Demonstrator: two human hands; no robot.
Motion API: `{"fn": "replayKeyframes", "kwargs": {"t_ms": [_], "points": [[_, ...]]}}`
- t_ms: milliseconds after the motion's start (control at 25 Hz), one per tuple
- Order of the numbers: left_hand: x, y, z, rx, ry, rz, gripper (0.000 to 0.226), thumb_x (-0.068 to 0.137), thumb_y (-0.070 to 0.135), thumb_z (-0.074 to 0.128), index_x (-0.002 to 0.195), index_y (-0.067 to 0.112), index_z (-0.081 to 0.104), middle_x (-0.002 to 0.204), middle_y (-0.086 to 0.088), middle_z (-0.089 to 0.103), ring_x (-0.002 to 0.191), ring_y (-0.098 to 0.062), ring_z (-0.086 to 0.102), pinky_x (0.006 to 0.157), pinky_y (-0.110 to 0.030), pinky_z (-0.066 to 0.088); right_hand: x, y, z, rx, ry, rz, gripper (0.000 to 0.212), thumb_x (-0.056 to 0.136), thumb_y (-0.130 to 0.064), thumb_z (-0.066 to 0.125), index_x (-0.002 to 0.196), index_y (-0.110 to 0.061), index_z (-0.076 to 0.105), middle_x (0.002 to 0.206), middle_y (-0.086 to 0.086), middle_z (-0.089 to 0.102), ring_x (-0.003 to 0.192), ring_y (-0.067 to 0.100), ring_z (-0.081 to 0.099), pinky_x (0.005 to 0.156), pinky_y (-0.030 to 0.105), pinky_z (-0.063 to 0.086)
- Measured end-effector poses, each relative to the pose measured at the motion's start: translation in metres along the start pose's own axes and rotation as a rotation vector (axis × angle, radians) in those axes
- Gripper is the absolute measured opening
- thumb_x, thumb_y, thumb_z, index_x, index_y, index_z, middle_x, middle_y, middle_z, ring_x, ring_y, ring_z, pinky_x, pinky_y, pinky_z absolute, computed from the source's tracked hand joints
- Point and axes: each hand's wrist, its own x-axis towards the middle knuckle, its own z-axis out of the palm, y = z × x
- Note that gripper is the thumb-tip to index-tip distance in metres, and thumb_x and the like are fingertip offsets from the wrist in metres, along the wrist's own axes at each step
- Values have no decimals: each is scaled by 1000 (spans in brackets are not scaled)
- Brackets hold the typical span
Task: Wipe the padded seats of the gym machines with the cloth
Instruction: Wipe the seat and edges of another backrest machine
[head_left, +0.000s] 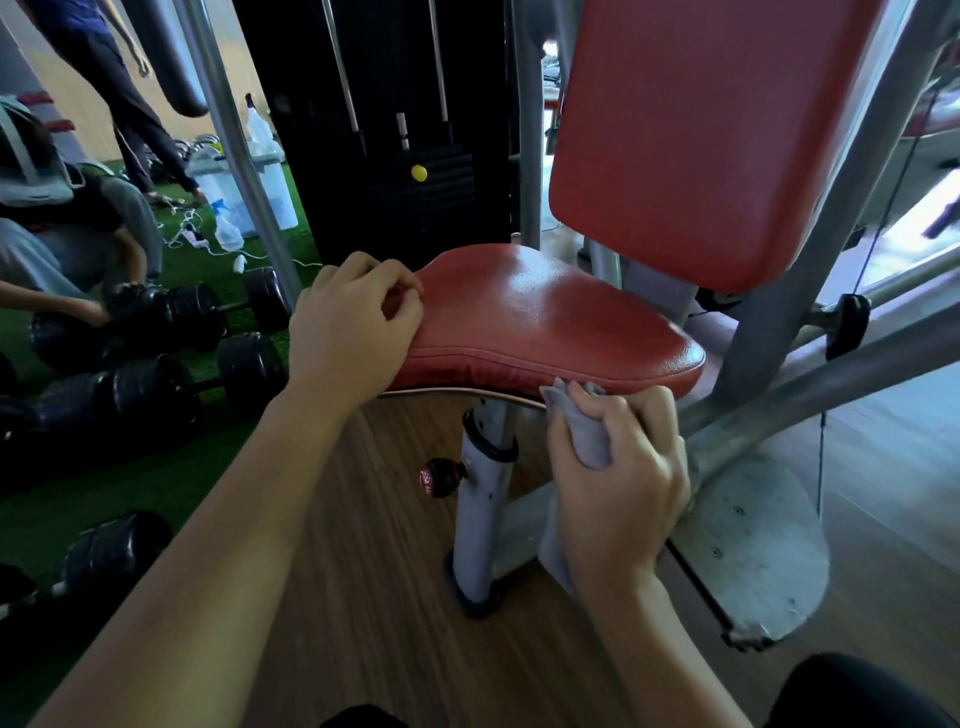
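The grey cloth (582, 431) is bunched in my right hand (618, 483), my fingers clamped round it. Its top end is pressed to the front edge of the red seat (545, 317), near the right corner, and its tail hangs down past my wrist. The cloth looks soft and matte. The seat is a rounded, saddle-shaped pad of glossy, grained red vinyl with a stitched seam along its side.

My left hand (348, 332) sits at the pad's left edge. Its fingers are curled in together and grip nothing, their tips on the top surface.

Behind the seat stands a flat red backrest (691, 130) of the same vinyl on a grey metal frame. Under the seat a grey tubular post (483, 499) with a black knob (439, 475) meets the wood-grain floor (374, 571).

To the left, black dumbbells (156, 322) lie on green turf (104, 493). Farther back is a pale translucent bin (244, 192) with a clear bottle (258, 127) at its rim; I cannot tell whether the bottle is inside it. A small spray bottle (227, 228) stands just in front of the bin.
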Motion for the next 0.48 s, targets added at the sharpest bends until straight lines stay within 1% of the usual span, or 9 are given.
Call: {"fn": "replayKeyframes", "kwargs": {"t_ms": [120, 160, 240, 320, 400, 480], "points": [[-1, 1, -3, 5, -29, 1, 18, 96, 33, 54, 105, 28, 69, 110, 4, 61, 107, -24, 53, 88, -38, 41, 5, 9, -12, 77, -91, -17, 9, 86, -23, 80, 87, -15, 76, 82, -6, 56, 71, 12, 57, 68, 47, 53], [-2, 3, -4, 12, -38, 8, 18, 96, 33, 54, 105, 27, 69, 110, 3, 61, 107, -26, 53, 89, -39, 42, 8, 16, -21, 88, -93, -6, 9, 86, -22, 80, 87, -15, 76, 83, -6, 56, 72, 12, 57, 68, 49, 53], [-4, 7, -5, 47, -40, 27, 18, 96, 31, 54, 104, 24, 68, 111, 2, 62, 106, -28, 54, 88, -41, 44, 11, 20, -27, 89, -47, 21, 10, 85, -21, 80, 85, -12, 74, 83, -5, 56, 71, 13, 57, 67, 50, 53], [-4, 16, -6, 83, -57, 67, 19, 94, 28, 53, 103, 21, 68, 110, 1, 63, 103, -29, 54, 88, -43, 45, 9, 12, -18, 78, -24, 25, 13, 87, -23, 79, 82, -12, 73, 80, -4, 56, 69, 13, 56, 67, 47, 53], [-2, 23, -6, 98, -82, 75, 16, 92, 25, 55, 101, 21, 68, 107, 1, 62, 102, -28, 54, 87, -44, 47, 7, 8, -11, 43, -69, -48, 16, 89, -25, 77, 79, -14, 74, 78, -5, 55, 68, 13, 55, 68, 43, 50], [-3, 26, -6, 83, -86, 63, 14, 93, 23, 56, 100, 23, 68, 107, 3, 60, 102, -25, 53, 83, -41, 46, 10, 19, -20, 38, -100, -60, 14, 89, -26, 77, 81, -14, 75, 78, -6, 55, 69, 12, 55, 70, 42, 49]]}}
